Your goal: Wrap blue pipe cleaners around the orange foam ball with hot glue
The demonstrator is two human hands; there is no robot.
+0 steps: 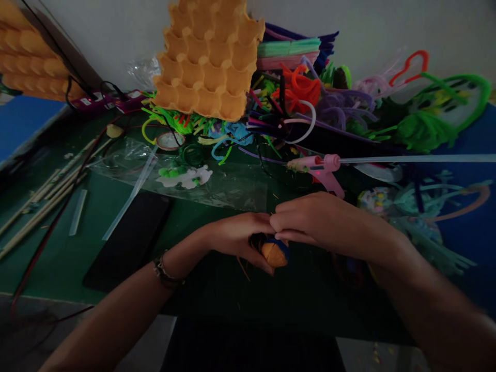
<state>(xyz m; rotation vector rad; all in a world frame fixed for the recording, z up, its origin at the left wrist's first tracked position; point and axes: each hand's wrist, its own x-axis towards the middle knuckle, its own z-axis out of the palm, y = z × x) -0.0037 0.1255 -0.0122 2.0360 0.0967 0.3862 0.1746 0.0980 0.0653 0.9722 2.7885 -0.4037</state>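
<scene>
A small orange-and-blue piece [276, 254] is sitting in the left hand [238, 231], over the near middle of the dark green table [217, 299]; the left thumb and fingers are gripping it from the left, while the right hand [310, 219] is reaching in from the other side, its fingers bunching together at the piece's far edge, and whether they are pinching anything there I cannot tell. Thin brown strands [244, 269] are poking out beside the left thumb, and a bracelet [166, 269] is circling the left wrist. Just beyond the right hand, a pink glue gun [328, 164] is lying with a translucent stick [406, 159] jutting from its back. Clear plastic film [242, 188] is spreading out beyond the left hand; a flat black slab [132, 240] is lying nearer, with pale wooden sticks [48, 214] lying farther left. At the back, an orange egg tray [207, 64] is standing among heaps of colourful fuzzy stems [333, 106]
</scene>
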